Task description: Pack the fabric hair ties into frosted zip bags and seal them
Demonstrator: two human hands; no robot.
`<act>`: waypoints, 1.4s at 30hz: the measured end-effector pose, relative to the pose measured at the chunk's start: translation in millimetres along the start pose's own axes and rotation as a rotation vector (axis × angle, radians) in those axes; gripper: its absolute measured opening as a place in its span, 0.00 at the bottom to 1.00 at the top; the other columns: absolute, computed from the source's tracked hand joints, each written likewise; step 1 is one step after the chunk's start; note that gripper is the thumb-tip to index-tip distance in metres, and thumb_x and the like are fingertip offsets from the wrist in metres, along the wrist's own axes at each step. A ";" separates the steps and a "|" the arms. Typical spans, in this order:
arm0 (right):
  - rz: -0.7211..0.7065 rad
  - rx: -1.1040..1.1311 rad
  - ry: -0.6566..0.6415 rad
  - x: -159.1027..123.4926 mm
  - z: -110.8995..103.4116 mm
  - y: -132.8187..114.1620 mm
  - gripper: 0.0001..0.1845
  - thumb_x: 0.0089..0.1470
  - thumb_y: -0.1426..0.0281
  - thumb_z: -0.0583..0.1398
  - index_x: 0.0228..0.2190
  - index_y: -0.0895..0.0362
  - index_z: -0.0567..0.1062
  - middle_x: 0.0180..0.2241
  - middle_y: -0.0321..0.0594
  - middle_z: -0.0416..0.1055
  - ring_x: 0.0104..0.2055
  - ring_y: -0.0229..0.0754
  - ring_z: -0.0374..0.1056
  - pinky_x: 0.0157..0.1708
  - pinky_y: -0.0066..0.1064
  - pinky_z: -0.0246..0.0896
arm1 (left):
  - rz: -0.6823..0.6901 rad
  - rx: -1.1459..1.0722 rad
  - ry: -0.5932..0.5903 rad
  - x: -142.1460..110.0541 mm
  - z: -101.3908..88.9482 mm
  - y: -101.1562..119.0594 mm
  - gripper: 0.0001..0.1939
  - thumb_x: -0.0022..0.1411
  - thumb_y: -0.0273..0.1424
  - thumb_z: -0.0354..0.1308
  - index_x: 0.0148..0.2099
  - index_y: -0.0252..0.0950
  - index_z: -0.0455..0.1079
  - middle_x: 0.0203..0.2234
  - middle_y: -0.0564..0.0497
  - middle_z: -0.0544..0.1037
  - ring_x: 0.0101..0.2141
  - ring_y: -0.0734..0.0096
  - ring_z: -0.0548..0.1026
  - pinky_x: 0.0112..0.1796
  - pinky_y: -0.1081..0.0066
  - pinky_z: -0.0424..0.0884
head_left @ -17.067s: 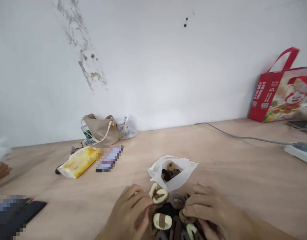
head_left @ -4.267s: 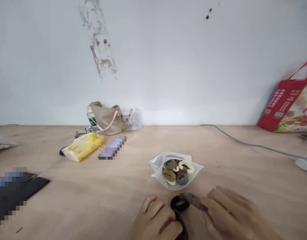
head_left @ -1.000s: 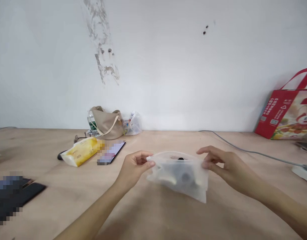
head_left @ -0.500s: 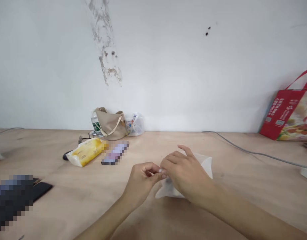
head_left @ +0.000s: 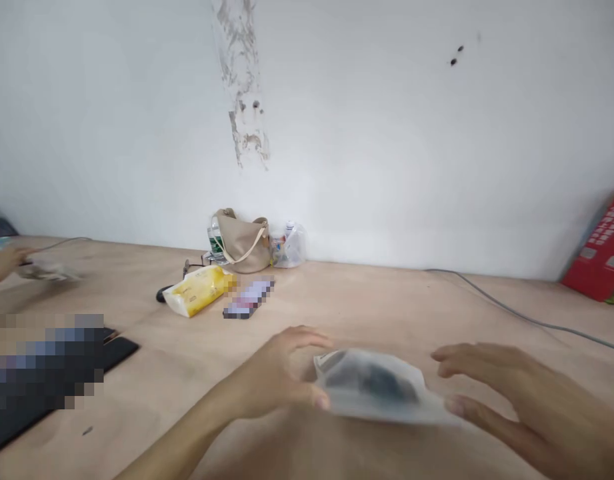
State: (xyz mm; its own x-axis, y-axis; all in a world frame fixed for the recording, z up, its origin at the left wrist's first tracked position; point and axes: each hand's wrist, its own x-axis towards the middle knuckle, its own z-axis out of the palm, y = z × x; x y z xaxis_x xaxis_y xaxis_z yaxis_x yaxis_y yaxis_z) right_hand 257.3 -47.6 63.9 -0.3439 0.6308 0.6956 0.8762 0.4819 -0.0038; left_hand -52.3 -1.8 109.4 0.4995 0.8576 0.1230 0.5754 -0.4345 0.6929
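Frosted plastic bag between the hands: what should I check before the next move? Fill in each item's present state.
1. Bag seal: the top edge of the frosted plastic bag is blurred. Cannot tell.
2. Contents: the dark contents show through the film, inside the bag. Ok.
3. Left hand: its thumb is at the bag's lower edge. Ok.
4. Right hand: fingers spread near the bag's right end; contact cannot tell.
5. Nearby items: the yellow packet and pixelated phone lie apart from the bag. Ok.
6. Other person: their hand is far left, away from the bag. Ok.
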 end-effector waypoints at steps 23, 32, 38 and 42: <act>-0.019 0.214 -0.448 -44.4 84.5 -60.2 0.57 0.50 0.47 0.58 0.63 0.55 0.27 0.65 0.53 0.44 0.63 0.64 0.48 0.55 0.57 0.54 | 0.209 0.399 -0.196 -6.1 89.4 -14.6 0.31 0.69 0.43 0.41 0.67 0.31 0.46 0.64 0.38 0.53 0.64 0.50 0.47 0.60 0.46 0.50; 0.134 0.341 -0.607 -34.9 68.2 -65.5 0.61 0.41 0.38 0.58 0.64 0.60 0.42 0.65 0.55 0.41 0.65 0.66 0.40 0.59 0.58 0.42 | 0.220 0.423 -0.194 -5.4 87.3 -14.4 0.32 0.68 0.44 0.43 0.67 0.30 0.47 0.64 0.38 0.53 0.63 0.47 0.47 0.58 0.44 0.52; 0.214 0.425 -0.665 -26.6 57.3 -62.6 0.60 0.40 0.40 0.60 0.64 0.58 0.44 0.66 0.51 0.39 0.66 0.63 0.38 0.61 0.55 0.39 | 0.240 0.428 -0.134 -2.6 90.8 -18.1 0.31 0.68 0.43 0.43 0.67 0.33 0.48 0.63 0.40 0.56 0.63 0.46 0.50 0.58 0.43 0.54; 0.208 0.462 -0.616 -17.1 64.7 -50.4 0.61 0.38 0.39 0.61 0.64 0.57 0.47 0.66 0.50 0.42 0.66 0.60 0.40 0.62 0.52 0.38 | 0.183 0.453 -0.116 9.8 92.5 -20.3 0.31 0.69 0.45 0.40 0.66 0.31 0.49 0.63 0.39 0.56 0.63 0.46 0.50 0.58 0.44 0.53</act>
State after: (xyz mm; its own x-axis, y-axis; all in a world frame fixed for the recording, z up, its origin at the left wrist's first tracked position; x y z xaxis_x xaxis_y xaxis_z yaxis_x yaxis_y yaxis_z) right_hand 197.1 -43.4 5.7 -0.4316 0.8932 0.1263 0.7607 0.4357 -0.4813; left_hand 0.8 -10.0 30.8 0.6726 0.7309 0.1162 0.6821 -0.6731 0.2857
